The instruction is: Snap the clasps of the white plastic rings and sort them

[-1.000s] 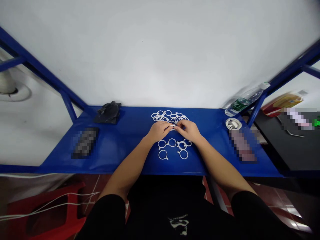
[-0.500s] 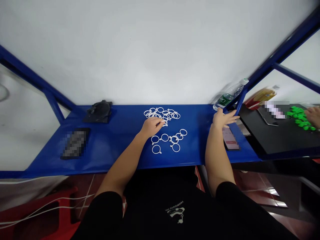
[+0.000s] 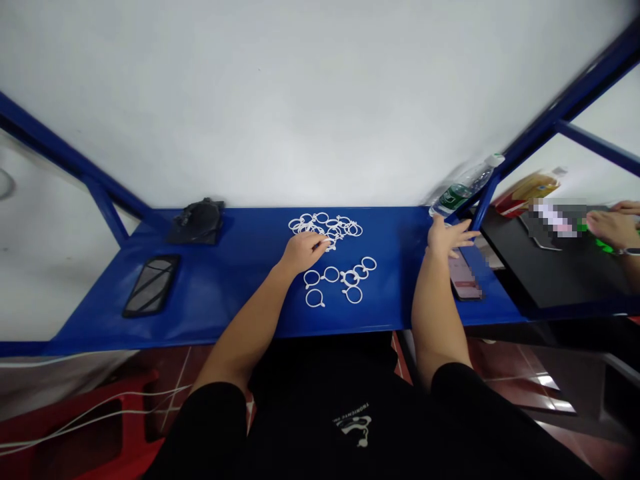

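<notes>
At the near edge of a heap of thin white rings (image 3: 323, 218), my left hand (image 3: 305, 252) is closed, thumb and finger pinched on a white ring (image 3: 329, 246). Each ring has a small tab. Closer to me lie several more white rings (image 3: 314, 298), some overlapping, on the blue table (image 3: 240, 280). Over at the right, my right hand (image 3: 447, 237) is open with its fingers spread, holding nothing. It is beside the base of a clear plastic bottle (image 3: 463, 190) leaning on the wall, and just beyond a phone (image 3: 464, 277) lying on the table.
A dark phone (image 3: 151, 285) and a black plastic bag (image 3: 200, 221) lie on the left. Blue frame bars (image 3: 106, 210) rise at both sides. On the neighbouring black table (image 3: 545, 280), a co-worker's hand (image 3: 613, 229) is over green pieces, near a yellow-and-red bottle (image 3: 530, 190).
My two hands have hardly moved; the view has shifted slightly. The co-worker's hand has come further left over the green pieces, and a second hand shows behind it.
</notes>
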Tool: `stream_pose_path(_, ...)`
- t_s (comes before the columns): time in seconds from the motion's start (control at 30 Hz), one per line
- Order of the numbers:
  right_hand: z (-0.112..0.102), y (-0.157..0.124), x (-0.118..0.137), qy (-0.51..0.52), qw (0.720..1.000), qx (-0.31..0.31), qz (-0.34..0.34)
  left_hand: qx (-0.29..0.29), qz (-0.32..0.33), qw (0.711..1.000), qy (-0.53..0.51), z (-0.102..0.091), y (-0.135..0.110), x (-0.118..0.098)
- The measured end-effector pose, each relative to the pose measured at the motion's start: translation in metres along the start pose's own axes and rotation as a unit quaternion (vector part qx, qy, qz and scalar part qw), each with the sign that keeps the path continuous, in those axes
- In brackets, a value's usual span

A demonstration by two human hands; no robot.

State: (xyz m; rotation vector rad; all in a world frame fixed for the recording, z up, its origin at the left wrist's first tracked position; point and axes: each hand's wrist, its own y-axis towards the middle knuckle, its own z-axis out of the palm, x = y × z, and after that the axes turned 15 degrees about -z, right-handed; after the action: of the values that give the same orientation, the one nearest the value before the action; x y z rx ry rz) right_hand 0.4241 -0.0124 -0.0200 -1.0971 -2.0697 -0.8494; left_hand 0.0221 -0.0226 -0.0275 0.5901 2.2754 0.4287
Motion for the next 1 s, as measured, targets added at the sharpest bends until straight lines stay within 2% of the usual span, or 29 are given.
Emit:
stream_pose_path(0.13, -0.002, 0.0, 0.0, 0.018, 1.0, 0.009, -0.019, 0.01, 0.002, 1.0, 0.01, -0.002, 0.0, -0.003)
stream_pose_path(0.2, -0.001, -0.004, 0.005, 0.025, 0.998, 0.013, -0.05, 0.011, 0.004, 1.0, 0.01, -0.002, 0.0, -0.005)
stream_pose_path(0.27, 0.003, -0.015, 0.013, 0.022, 0.993, 0.002, -0.116, 0.01, 0.011, 1.0, 0.012, -0.002, 0.0, -0.006)
stream_pose_path(0.33, 0.007, -0.036, 0.024, 0.023, 0.97, -0.01, -0.241, 0.007, 0.023, 1.0, 0.014, -0.002, 0.0, -0.006)
stream_pose_path(0.4, 0.011, -0.066, 0.038, 0.052, 0.926, 0.007, -0.373, 0.004, 0.034, 0.999, 0.014, -0.003, 0.0, -0.007)
stream_pose_path(0.43, 0.013, -0.083, 0.045, 0.083, 0.897, 0.034, -0.433, 0.003, 0.038, 0.999, 0.013, -0.003, 0.0, -0.007)
stream_pose_path(0.5, 0.014, -0.118, 0.057, 0.16, 0.822, 0.129, -0.531, -0.001, 0.045, 0.999, 0.011, -0.003, 0.0, -0.007)
stream_pose_path(0.6, 0.013, -0.157, 0.068, 0.228, 0.688, 0.294, -0.623, -0.009, 0.06, 0.998, 0.013, -0.003, 0.0, -0.006)
stream_pose_path(0.63, 0.012, -0.164, 0.07, 0.234, 0.654, 0.33, -0.64, -0.01, 0.064, 0.998, 0.015, -0.003, -0.001, -0.006)
stream_pose_path(0.67, 0.011, -0.169, 0.071, 0.238, 0.632, 0.355, -0.647, -0.01, 0.067, 0.998, 0.017, -0.003, -0.001, -0.006)
stream_pose_path(0.73, 0.011, -0.172, 0.071, 0.241, 0.614, 0.376, -0.651, -0.01, 0.065, 0.998, 0.018, -0.003, -0.001, -0.006)
stream_pose_path(1.0, 0.009, -0.161, 0.07, 0.219, 0.609, 0.408, -0.644, -0.007, 0.049, 0.999, 0.01, -0.005, -0.002, -0.015)
